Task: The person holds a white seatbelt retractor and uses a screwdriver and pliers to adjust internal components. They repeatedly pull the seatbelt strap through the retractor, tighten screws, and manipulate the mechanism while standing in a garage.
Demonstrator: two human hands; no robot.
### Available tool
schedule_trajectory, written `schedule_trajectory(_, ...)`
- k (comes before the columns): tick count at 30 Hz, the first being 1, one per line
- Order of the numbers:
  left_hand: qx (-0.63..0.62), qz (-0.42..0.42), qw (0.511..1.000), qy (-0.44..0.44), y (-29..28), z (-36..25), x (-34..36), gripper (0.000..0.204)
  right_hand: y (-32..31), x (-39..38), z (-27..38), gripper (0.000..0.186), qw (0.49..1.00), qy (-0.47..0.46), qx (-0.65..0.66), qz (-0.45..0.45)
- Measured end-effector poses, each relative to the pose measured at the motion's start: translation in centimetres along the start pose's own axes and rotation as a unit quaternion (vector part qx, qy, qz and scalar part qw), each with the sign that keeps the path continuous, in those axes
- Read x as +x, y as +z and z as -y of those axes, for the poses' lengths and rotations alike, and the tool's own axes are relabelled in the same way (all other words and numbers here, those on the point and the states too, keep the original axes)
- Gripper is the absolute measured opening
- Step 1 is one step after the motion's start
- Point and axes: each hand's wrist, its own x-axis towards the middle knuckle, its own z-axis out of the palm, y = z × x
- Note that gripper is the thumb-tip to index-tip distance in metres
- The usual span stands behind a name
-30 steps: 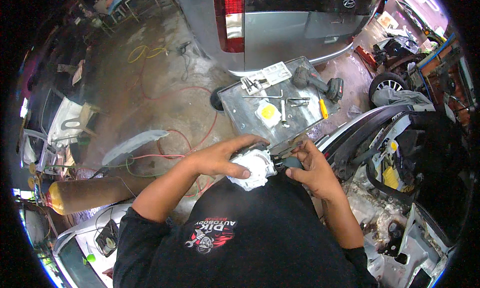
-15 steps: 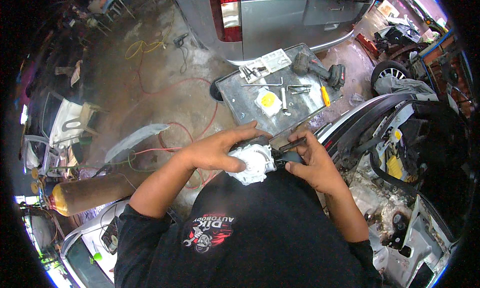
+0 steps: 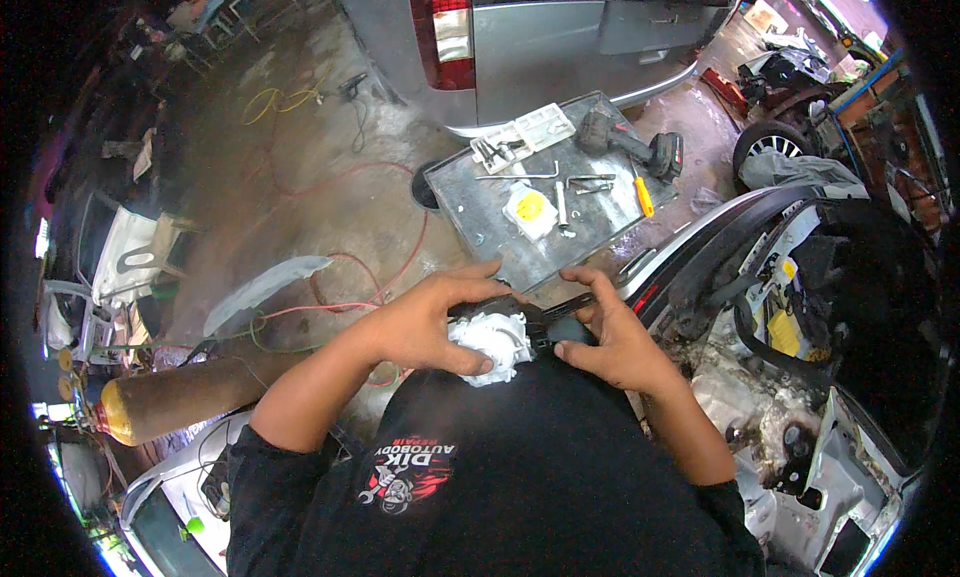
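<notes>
The grey vehicle [image 3: 570, 62] is cut off at the top. Near it, a dark table [image 3: 605, 222] bears an open white case [image 3: 547, 127]. At my front, my left hand [image 3: 425, 319] grasps a white housing [image 3: 497, 349], covering its left edge; my right hand [image 3: 630, 345] pinches a dark piece [image 3: 567, 330], its outline hard to make out. The case's small tool pieces [image 3: 496, 153] blur together.

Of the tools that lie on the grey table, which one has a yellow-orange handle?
The slim tool at the right of the table, just below the drill; the drill is dark, the bent rod plain metal.
</notes>
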Motion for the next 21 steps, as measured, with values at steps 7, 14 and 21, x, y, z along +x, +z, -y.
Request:
schedule_trajectory(7, 0.016, -0.002, 1.0, 0.001, -0.3, -0.1, -1.2, 0.091, -0.2, 0.1, -0.1, 0.088, 1.0, 0.01, -0.025, -0.001)
schedule_trajectory(14, 0.025, -0.032, 0.999, -0.017, -0.3, -1.7, -2.7, 0.1, -1.8, -0.9, 2.3, 0.092, 0.992, 0.046, 0.111, 0.028)
schedule_trajectory(21, 0.076, -0.041, 0.996, -0.001, 0.2, -2.5, -3.3, 0.107, -1.9, -1.3, 2.1, 0.091, 0.997, 0.032, 0.068, 0.027)
